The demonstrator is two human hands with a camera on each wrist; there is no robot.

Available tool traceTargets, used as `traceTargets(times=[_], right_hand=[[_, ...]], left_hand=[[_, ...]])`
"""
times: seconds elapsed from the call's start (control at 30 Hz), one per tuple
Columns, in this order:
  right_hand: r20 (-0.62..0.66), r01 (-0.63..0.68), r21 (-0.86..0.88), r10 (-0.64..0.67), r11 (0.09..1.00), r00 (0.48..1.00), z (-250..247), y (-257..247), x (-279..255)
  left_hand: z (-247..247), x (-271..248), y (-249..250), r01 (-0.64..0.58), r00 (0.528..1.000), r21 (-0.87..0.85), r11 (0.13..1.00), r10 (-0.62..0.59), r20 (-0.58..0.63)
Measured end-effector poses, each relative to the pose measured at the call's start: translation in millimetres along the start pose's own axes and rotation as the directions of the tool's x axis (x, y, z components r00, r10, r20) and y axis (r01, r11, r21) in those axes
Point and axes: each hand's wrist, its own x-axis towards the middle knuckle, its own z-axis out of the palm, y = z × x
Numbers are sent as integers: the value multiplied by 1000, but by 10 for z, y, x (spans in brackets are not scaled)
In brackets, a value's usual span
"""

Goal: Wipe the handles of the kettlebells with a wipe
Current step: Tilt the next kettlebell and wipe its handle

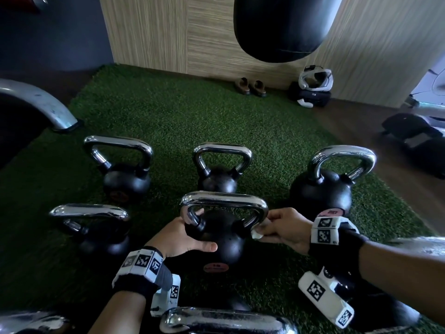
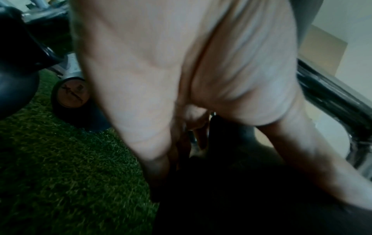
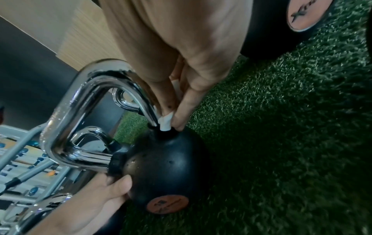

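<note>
In the head view's lower centre, the left hand point(image 1: 183, 237) cups the black ball of the middle kettlebell point(image 1: 216, 239), thumb across its front, fingers round the left leg of its handle point(image 1: 224, 201). The handle's bar runs left to right. At its right leg, low by the ball, the right hand point(image 1: 284, 230) pinches the wipe point(image 3: 165, 121) against the chrome; I judge the stroke runs up that leg.

Kettlebells point(image 1: 218, 231): at least seven; wipe point(image 1: 257, 233): one; shoes point(image 1: 251, 86): two.
</note>
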Motion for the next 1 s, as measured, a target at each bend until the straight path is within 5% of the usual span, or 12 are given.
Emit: traceTargets(times=[0.1, 0.2, 0.3, 0.4, 0.47, 0.57, 0.77, 0.93, 1.0], right_hand=[[4, 97, -101, -97, 990, 995, -202, -163, -30], [-74, 247, -144, -260, 958, 963, -367, -474, -67], [-48, 410, -86, -415, 908, 909, -266, -784, -149], [62, 567, -187, -566, 802, 822, -2, -1001, -276], [139, 641, -213, -626, 738, 767, 193, -1095, -372], [194, 707, -217, -680, 674, 707, 399, -1172, -469], [21, 707, -513, -816, 488, 578, 439, -1198, -492], [115, 725, -403, -755, 559, 646, 369, -1074, -531], [126, 688, -300, -687, 661, 715, 281, -991, -573]], left_hand=[[-205, -65, 92, -3, 998, 39, 999, 0, 63], [-522, -139, 156, -64, 983, -78, 995, 50, -175], [-794, -352, 498, -183, 861, -1, 983, 160, -483], [-831, -562, 981, -437, 775, -109, 893, 313, -550], [-767, -628, 1276, -470, 824, -273, 839, 306, -477], [-710, -617, 1509, -336, 939, -477, 812, 251, -234], [-613, -559, 1441, -262, 959, -618, 741, 270, -83], [-568, -582, 1363, -266, 954, -706, 657, 282, -97], [-577, -590, 1300, -401, 916, -530, 747, 315, -249]])
